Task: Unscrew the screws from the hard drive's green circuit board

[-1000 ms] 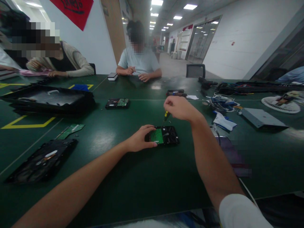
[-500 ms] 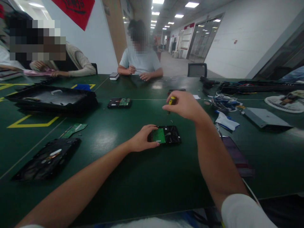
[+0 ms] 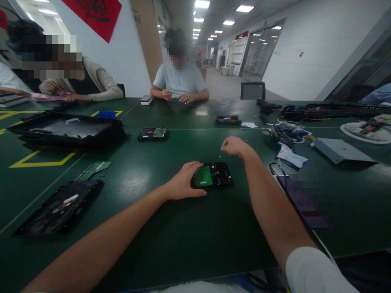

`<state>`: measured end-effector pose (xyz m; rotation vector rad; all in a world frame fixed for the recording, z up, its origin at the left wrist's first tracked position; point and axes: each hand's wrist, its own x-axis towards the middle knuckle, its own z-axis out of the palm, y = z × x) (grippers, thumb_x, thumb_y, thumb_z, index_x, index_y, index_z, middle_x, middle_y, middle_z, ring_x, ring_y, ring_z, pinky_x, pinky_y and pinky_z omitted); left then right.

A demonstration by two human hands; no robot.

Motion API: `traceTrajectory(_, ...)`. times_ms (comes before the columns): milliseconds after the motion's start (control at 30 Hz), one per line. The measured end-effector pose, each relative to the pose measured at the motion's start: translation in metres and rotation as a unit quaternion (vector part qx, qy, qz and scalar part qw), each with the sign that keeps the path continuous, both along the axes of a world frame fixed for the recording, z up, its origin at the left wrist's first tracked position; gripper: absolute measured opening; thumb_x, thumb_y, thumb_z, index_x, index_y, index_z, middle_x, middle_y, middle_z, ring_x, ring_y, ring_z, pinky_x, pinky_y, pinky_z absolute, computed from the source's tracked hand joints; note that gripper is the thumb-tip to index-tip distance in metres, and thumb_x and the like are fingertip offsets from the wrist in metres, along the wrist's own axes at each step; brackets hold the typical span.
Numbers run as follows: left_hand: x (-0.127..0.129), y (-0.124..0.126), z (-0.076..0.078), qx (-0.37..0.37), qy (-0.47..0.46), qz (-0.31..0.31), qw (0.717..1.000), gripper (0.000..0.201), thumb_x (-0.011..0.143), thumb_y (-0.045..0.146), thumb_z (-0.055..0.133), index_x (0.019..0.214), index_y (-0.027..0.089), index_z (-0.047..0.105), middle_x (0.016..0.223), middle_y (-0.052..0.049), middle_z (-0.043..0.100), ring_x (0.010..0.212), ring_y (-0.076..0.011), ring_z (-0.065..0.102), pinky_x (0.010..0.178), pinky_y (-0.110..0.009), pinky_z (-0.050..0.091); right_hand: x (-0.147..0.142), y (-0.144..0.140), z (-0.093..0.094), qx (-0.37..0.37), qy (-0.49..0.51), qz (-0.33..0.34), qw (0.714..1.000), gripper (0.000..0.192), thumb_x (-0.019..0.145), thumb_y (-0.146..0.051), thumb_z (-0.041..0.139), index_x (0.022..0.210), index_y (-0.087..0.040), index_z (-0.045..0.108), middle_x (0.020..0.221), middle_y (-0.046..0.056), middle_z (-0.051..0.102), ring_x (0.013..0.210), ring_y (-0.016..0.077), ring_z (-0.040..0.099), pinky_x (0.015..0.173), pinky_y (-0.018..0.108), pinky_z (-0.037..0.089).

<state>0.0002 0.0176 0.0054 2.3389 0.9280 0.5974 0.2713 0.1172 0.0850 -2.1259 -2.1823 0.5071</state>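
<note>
My left hand (image 3: 185, 181) grips the left end of a hard drive (image 3: 222, 174), fingers along its far side and thumb along its near side. The drive lies flat on the table with its green circuit board (image 3: 203, 176) facing up. Beyond its right end, my right hand (image 3: 234, 146) is closed and raised above the table. A small dark tip of the screwdriver (image 3: 226, 143) shows at the curled fingers; the rest of it is hidden. Tiny screws (image 3: 220, 157) lie just past the drive.
A second hard drive (image 3: 152, 134) lies farther back. At left are a black casing (image 3: 61, 207), a loose circuit board (image 3: 97, 169) and a large black tray (image 3: 70, 126). A phone (image 3: 301, 201), glove (image 3: 291, 155) and metal box (image 3: 343, 151) sit at right. People sit across the table.
My right hand has lowered and turned, its fingers now curled in, so the yellow-and-black screwdriver is mostly out of sight. My left hand stays on the hard drive.
</note>
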Motion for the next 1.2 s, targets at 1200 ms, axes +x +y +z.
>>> traceTrajectory(1200,-0.018,0.022,0.003,0.017,-0.015,0.019,1.0,0.106,0.076,0.055,0.079,0.16,0.028,0.021,0.163,-0.014,0.032,0.151,-0.0352,0.031,0.122,-0.056,0.032,0.004,0.005,-0.029,-0.053,-0.005,0.029,0.998,0.023,0.085,-0.026,0.073,0.106,-0.018,0.075,0.094,0.005,0.077,0.067,0.012,0.066,0.061,0.021,0.048)
